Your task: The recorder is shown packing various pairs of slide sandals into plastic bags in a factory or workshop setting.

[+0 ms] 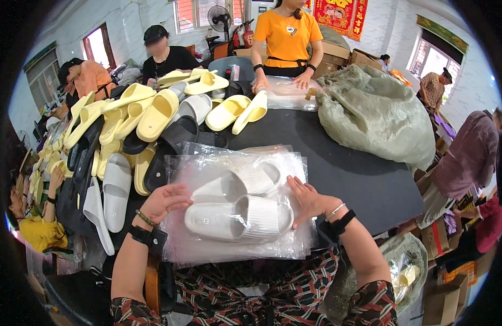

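We rest our left hand (165, 200) flat, fingers spread, on the left edge of the clear plastic bags (237, 244), and our right hand (308, 200) likewise open on the right edge (neither grips anything). Between them lie two white slippers (237, 209) on the bags, near the dark table's (348, 168) front edge. Piled slippers (137, 125) crowd the left; a green sack (376, 114) fills the far right.
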`<state>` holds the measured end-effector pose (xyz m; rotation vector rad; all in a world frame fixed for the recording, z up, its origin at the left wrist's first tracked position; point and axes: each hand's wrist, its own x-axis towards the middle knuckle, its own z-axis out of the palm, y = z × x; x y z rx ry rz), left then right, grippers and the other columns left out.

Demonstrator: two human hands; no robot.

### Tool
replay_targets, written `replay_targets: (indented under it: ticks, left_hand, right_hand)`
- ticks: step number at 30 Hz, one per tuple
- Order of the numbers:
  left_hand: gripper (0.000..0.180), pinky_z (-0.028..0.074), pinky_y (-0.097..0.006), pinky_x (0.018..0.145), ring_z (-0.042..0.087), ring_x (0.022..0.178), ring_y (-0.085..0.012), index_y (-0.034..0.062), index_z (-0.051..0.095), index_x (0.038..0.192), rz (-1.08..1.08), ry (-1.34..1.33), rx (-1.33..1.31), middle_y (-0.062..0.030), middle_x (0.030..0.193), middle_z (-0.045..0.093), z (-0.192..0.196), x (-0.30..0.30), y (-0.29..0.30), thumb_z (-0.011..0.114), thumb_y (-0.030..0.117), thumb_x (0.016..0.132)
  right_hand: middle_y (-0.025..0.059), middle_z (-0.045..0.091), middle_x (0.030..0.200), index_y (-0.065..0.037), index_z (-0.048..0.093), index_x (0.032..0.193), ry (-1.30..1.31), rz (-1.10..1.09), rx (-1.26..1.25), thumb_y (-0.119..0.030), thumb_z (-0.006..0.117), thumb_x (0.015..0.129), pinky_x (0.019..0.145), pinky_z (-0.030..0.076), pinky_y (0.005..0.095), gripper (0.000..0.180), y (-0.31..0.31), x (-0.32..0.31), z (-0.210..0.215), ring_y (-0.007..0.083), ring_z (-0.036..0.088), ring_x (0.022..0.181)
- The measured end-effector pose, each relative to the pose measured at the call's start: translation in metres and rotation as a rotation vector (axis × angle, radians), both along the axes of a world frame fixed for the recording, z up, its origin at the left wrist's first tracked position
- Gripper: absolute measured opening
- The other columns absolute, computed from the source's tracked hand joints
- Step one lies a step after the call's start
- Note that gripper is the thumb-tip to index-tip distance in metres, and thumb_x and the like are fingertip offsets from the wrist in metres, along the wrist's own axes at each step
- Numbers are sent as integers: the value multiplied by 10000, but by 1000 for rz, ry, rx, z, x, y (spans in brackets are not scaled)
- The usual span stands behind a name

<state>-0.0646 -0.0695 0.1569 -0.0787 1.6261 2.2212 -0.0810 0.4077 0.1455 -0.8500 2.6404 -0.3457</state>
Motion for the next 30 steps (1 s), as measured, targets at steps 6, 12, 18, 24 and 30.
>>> replay_targets:
  ticks: [6, 12, 18, 24, 30]
  left_hand:
    - [589, 430, -451, 1039, 551, 1216, -329, 127, 590, 1334, -453, 1077, -1014, -140, 1373, 563, 20, 6, 23, 775, 334, 815]
    - [905, 252, -490, 1157, 332, 1401, -415, 194, 418, 1482, -692, 1176, -1262, -161, 1552, 346, -14, 2, 19, 702, 639, 747]
    - [851, 185, -527, 1168, 292, 1425, -420, 196, 400, 1496, -686, 1067, -1158, -157, 1578, 303, -7, -2, 19, 698, 583, 799]
    - [881, 199, -466, 1183, 307, 1431, -377, 141, 444, 1468, -636, 1117, -1322, -183, 1540, 362, 6, 0, 23, 611, 692, 802]
    - [616, 278, -449, 1155, 367, 1387, -406, 144, 511, 1419, -524, 991, -972, -190, 1462, 471, -19, 17, 23, 702, 349, 870]
  right_hand:
    - [264, 30, 1608, 15, -85, 1532, 31, -38, 63, -555, 930, 442, 1209, 77, 507, 1595, -2, 7, 9, 371, -36, 1506]
    - [226, 360, 1523, -91, 90, 1569, -1, -77, -235, -545, 759, 792, 1164, 260, 470, 1121, -1, 20, 17, 389, 256, 1454]
    - [140, 724, 963, -35, 421, 1434, 13, -309, -417, -268, 651, 939, 785, 538, 343, 594, -8, 5, 5, 230, 699, 822]
    - [128, 695, 814, 15, 426, 1397, -143, -432, -657, -149, 679, 899, 654, 537, 314, 583, -19, 5, -1, 174, 674, 710]
    - [90, 678, 878, -18, 401, 1426, -285, -543, -798, -126, 680, 915, 644, 532, 276, 592, -22, 17, 3, 133, 641, 721]
